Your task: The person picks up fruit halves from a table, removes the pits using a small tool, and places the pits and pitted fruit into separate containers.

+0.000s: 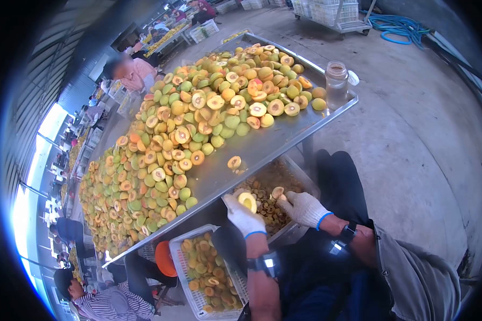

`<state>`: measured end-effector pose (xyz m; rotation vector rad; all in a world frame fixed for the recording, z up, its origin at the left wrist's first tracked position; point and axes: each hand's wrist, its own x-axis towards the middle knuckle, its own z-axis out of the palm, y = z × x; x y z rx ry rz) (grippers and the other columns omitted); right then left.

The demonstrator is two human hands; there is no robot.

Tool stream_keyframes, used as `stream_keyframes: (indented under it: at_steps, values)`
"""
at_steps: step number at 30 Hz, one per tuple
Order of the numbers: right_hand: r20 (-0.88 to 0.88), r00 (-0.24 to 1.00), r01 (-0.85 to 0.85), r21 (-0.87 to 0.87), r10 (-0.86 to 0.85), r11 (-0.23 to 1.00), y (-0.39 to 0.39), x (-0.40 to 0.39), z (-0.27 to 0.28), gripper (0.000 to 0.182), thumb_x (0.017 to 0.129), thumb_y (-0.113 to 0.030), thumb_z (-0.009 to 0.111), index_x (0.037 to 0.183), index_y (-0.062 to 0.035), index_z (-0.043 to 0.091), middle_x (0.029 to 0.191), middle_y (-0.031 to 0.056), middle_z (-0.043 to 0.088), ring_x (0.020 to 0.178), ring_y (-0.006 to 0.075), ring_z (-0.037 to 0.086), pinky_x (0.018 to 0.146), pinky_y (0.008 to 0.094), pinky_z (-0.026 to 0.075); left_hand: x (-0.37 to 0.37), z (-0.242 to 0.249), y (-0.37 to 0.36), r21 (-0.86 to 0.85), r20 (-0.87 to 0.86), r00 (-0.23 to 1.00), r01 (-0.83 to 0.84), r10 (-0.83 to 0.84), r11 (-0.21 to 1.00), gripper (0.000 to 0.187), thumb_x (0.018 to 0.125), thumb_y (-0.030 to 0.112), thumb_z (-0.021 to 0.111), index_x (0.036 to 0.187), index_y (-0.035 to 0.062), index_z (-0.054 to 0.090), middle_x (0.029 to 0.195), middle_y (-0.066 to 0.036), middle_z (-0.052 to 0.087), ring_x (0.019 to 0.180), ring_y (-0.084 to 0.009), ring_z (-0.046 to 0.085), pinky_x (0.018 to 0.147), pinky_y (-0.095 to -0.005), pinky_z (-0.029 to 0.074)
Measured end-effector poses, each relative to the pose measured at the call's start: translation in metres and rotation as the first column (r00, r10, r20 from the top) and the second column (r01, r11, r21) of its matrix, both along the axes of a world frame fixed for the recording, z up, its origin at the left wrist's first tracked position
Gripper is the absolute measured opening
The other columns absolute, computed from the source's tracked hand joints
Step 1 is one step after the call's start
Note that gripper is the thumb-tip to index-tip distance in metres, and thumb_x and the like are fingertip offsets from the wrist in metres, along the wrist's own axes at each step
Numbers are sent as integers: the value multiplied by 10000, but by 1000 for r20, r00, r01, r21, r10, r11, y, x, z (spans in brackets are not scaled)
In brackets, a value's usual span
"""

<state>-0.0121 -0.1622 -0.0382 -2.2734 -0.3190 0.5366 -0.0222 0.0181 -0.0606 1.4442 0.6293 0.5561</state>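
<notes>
- Steel table heaped with peaches, whole green ones mixed among cut halves; large share not yet pitted.
- Left hand, gloved, closed around a peach half, cut face up, held over the pit tray.
- Right hand, gloved, pinching a second half just beside.
- Pit tray under table edge, partly filled.
- White crate of finished halves below, roughly half full.
- Judged well short of completion.

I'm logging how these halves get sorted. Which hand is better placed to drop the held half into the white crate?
Left, probably: the left hand holds the peach half and sits nearer the white crate; the right hand hovers over the pit bin.
</notes>
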Motion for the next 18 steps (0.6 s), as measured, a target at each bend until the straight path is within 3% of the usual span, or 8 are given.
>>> stream_keyframes:
  at_steps: [1,3,5,9,12,14,15,18]
  values:
    - [-61,998,38,174,-28,984,-1,4,3,520,1044,-486,459,1031,-14,677,996,261,737,944,441,711,844,498,530,-8,14,0,363,27,999,12,-23,932,525,1106,457,407,1204,-32,574,1053,-135,678,858,-226,677,697,-360,585]
    - [-338,939,93,427,64,900,-4,9,-9,703,1054,-633,391,964,9,662,801,145,702,722,305,695,710,429,538,-13,7,45,-474,217,974,45,67,879,621,1090,573,406,1225,-4,589,1103,-143,679,920,-270,683,748,-404,579]
    - [-622,780,205,366,74,908,-9,14,7,521,1077,-563,432,1012,-84,628,650,-6,552,459,95,506,406,266,387,-36,33,56,-217,182,979,-50,91,975,681,1062,645,418,1250,15,596,1143,-152,675,979,-316,677,781,-446,572]
    - [-637,757,194,433,147,880,-5,13,-12,488,1078,-546,445,1055,-84,601,671,-16,570,480,90,520,399,244,373,-75,50,94,-590,353,930,137,102,796,514,1051,470,596,1272,7,585,1167,-161,672,1008,-323,678,794,-468,581]
    - [-566,807,162,485,167,859,-3,11,-15,408,1077,-480,479,1066,-91,602,729,-12,597,557,67,548,481,223,428,-101,52,113,607,-30,990,-90,137,789,604,728,-135,845,1254,-10,577,1158,-143,664,1045,-246,684,898,-378,579]
    - [-545,822,155,496,167,854,1,9,-7,363,1071,-443,498,1079,-99,612,751,-14,604,558,65,547,483,228,428,-123,63,119,874,-135,913,-74,386,481,420,851,22,812,1215,-29,607,1096,-135,650,1019,-227,646,893,-335,553]
    - [-524,836,152,505,162,849,1,8,-5,318,1065,-406,516,1093,-106,621,773,-17,611,559,63,545,485,234,428,-126,38,151,150,56,909,-416,412,897,393,971,169,719,1280,-49,613,1145,-178,667,1063,-259,642,961,-367,529]
    - [-126,987,-22,491,96,871,8,2,-29,358,1023,-356,587,1189,-43,635,790,128,672,699,277,683,661,384,536,-136,28,174,757,-54,671,-455,739,469,505,1043,299,602,1367,-89,580,1248,-249,670,1100,-338,645,1005,-396,507]
